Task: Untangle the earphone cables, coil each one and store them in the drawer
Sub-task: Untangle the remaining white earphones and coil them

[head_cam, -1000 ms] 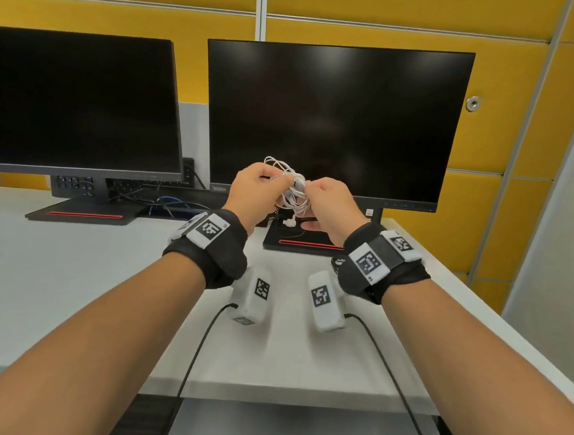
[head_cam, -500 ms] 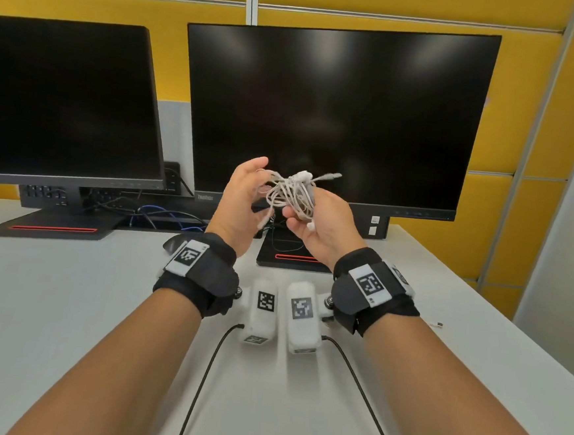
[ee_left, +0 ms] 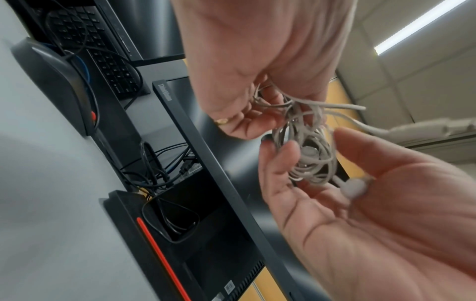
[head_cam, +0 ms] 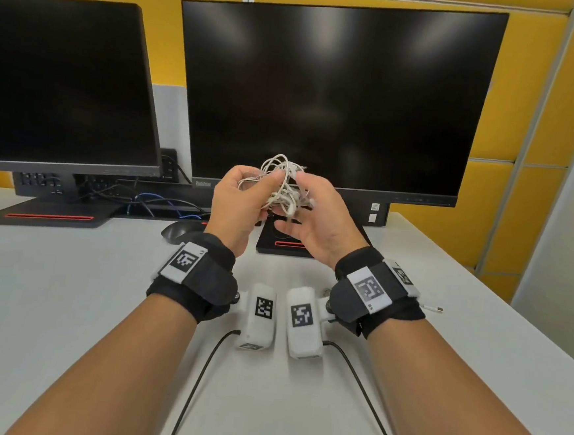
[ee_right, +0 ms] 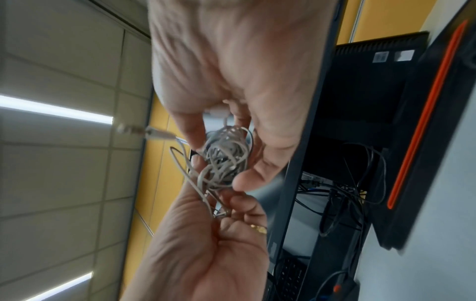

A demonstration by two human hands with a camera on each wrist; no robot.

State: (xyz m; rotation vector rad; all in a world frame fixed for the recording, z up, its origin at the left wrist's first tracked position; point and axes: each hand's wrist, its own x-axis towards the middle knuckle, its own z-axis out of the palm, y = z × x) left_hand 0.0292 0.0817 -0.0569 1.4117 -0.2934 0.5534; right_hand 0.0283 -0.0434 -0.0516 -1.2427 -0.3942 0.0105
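A tangle of white earphone cables (head_cam: 283, 186) hangs in the air between my two hands, in front of the right monitor. My left hand (head_cam: 239, 200) pinches strands at the tangle's left side, fingers curled (ee_left: 257, 61). My right hand (head_cam: 317, 212) lies palm up beneath it, thumb and fingers around the bundle (ee_right: 224, 160). An earbud (ee_left: 354, 188) rests against the right palm (ee_left: 386, 224). A white plug (ee_right: 154, 132) sticks out of the tangle. No drawer is in view.
Two dark monitors (head_cam: 323, 93) (head_cam: 59, 82) stand at the back of the white desk (head_cam: 66, 303), each on a black base with a red stripe. A black mouse (head_cam: 174, 232) lies behind my left wrist. A small white connector (head_cam: 431, 308) lies at the right.
Both hands have drawn the tangle back from the monitor base toward me. The right hand has turned palm up, and the left hand's fingers have curled onto the strands.
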